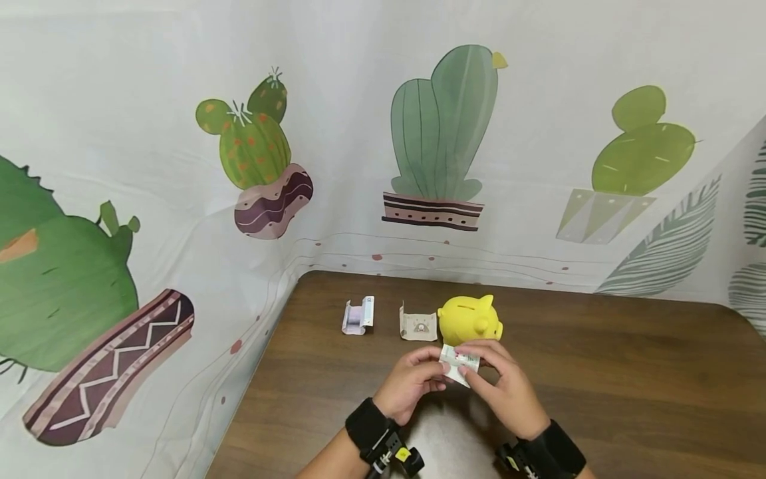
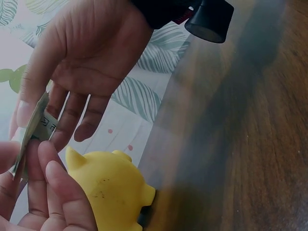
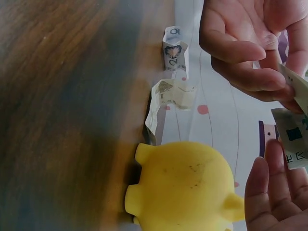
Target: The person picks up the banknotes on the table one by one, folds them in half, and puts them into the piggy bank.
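Note:
In the head view a small folded banknote point(image 1: 461, 362), pale with green print, is pinched between both hands above the table. My left hand point(image 1: 414, 380) holds its left side, and my right hand point(image 1: 504, 384) grips the right side with thumb and fingers. The right wrist view shows the banknote point(image 3: 294, 136) bent along its creases. Just beyond the hands stands a yellow piggy bank point(image 1: 469, 320), its coin slot facing up. To its left lies a creased brownish banknote point(image 1: 420, 326), partly unfolded. Farther left is a purplish-blue banknote point(image 1: 356, 317) with raised ends.
The brown wooden table point(image 1: 598, 352) ends at the back against a white cloth point(image 1: 347, 133) printed with cacti. Black bands with small cameras are strapped round both wrists.

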Tool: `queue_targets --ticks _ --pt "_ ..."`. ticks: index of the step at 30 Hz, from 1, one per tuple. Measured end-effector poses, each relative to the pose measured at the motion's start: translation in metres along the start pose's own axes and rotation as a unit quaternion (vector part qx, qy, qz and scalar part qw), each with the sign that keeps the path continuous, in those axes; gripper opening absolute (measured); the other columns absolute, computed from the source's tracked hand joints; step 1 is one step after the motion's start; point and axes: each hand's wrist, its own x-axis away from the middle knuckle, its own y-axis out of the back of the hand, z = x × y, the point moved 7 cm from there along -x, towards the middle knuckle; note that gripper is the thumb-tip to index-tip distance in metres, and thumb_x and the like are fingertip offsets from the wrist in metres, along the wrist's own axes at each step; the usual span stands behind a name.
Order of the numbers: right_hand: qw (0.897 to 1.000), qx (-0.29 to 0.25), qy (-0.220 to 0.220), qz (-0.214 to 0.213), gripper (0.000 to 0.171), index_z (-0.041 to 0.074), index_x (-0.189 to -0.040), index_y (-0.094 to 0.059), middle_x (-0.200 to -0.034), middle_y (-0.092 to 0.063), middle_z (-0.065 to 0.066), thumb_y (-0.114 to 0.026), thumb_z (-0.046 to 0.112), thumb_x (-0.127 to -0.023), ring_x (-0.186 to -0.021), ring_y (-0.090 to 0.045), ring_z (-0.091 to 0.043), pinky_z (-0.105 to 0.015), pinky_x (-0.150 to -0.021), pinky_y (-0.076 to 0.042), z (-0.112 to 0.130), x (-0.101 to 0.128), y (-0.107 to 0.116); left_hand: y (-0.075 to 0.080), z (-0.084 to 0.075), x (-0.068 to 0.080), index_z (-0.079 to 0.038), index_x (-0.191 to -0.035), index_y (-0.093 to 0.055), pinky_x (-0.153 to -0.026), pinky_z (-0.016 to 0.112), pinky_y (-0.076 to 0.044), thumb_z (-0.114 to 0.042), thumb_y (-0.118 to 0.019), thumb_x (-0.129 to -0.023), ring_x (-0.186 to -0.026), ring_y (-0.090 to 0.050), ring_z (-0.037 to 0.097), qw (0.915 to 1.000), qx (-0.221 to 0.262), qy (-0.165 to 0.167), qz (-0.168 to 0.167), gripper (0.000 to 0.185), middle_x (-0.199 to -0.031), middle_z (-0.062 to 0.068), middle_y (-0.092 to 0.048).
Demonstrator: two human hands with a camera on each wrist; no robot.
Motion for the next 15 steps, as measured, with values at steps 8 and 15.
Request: queue_targets --ticks 8,15 --pt "0.999 -0.017 -0.033 0.012 0.032 0.017 -0.119 -0.07 -0.115 -0.068 0.001 -0.072 0.003 -0.091 -0.103 -0.059 -0.002 -0.017 -0.084 -0.052 -0.0025 -0.0002 -0.0014 -0.0014 -0.0047 0.0018 0.014 -0.118 -0.058 -0.075 0.023 -0.053 -0.005 -0.061 -0.093 -0.082 -0.063 0.008 1.0 0.007 -0.002 0.005 0.032 -0.091 -0.006 -0.068" --pt "0.999 -0.018 -0.037 0.01 0.029 0.018 -0.117 -0.071 -0.112 -0.069 0.002 -0.071 0.003 -0.092 -0.099 -0.06 -0.003 -0.02 -0.083 -0.053 -0.006 0.0019 -0.0041 0.0008 -0.0023 0.0005 0.006 -0.111 -0.064 -0.074 0.023 -0.053 -0.006 -0.063 -0.092 -0.081 -0.065 0.009 1.0 0.007 0.002 -0.004 0.022 -0.09 -0.006 -0.069"
